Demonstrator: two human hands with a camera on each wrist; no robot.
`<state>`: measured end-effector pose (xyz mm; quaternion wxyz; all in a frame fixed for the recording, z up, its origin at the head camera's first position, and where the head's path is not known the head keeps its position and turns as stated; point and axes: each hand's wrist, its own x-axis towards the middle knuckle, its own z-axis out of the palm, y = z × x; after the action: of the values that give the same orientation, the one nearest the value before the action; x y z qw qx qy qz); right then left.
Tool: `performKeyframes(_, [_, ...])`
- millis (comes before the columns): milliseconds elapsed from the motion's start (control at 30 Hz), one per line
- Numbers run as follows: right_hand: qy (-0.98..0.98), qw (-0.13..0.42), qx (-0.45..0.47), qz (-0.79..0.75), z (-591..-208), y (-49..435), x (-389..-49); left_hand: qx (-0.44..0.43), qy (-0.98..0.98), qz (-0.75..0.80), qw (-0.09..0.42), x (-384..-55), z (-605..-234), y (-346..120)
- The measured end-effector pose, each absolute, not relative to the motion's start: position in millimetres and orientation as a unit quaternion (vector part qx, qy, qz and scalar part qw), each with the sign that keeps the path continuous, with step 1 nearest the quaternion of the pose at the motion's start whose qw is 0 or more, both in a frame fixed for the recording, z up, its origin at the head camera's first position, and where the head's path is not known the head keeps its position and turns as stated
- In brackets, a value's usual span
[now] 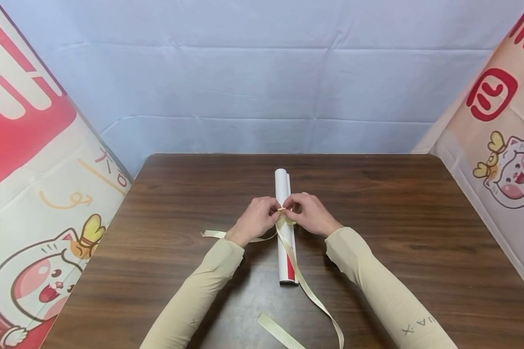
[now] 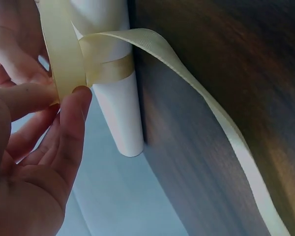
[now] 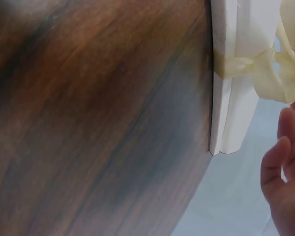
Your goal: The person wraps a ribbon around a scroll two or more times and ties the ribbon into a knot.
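A white rolled sheet (image 1: pixel 281 186) with a red patch near its near end lies lengthwise on the wooden table (image 1: pixel 192 194). A cream satin ribbon (image 1: pixel 303 282) is wrapped round its middle, crossing in a loop on top. My left hand (image 1: pixel 257 215) pinches the ribbon between thumb and index finger above the roll, seen close up in the left wrist view. Opposite it, my right hand (image 1: pixel 307 213) pinches the ribbon with its fingertips close to the left ones. In the right wrist view, the ribbon loop (image 3: pixel 275 86) stands up from the roll beside the right fingers (image 3: pixel 275 160).
One ribbon tail (image 1: pixel 214 234) stretches left under the left wrist. The longer tail trails toward me, its cut end (image 1: pixel 272 325) lying near the table's front. Pale cloth (image 1: pixel 253 87) hangs behind the table, with printed cartoon banners (image 1: pixel 43 271) at both sides.
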<state>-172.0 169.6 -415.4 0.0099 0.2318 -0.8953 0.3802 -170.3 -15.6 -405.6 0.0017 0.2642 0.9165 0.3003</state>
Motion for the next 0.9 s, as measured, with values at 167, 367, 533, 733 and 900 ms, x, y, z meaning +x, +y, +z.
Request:
performKeyframes(167, [-0.900,0.033,0.224,0.373,-411.9,168.5,-166.0,0.253,0.915,0.313,-0.004,-172.2,-406.6,-16.3])
performKeyframes(367, [-0.936,0.023,0.243,0.253,-406.4,160.2,-153.4,0.222,0.920,0.322,0.005,-175.2,-407.0,-16.0])
performKeyframes(533, [-0.952,0.008,0.257,0.165,-404.4,152.6,-144.2,0.202,0.922,0.330,0.019,-175.9,-405.9,-16.1])
performKeyframes(733, [-0.951,-0.011,0.261,0.167,-400.5,153.2,-140.5,0.198,0.921,0.335,0.022,-176.8,-407.5,-17.7])
performKeyframes(900, [-0.947,-0.026,0.254,0.192,-397.8,159.1,-140.3,0.185,0.921,0.341,0.034,-177.2,-408.7,-18.8])
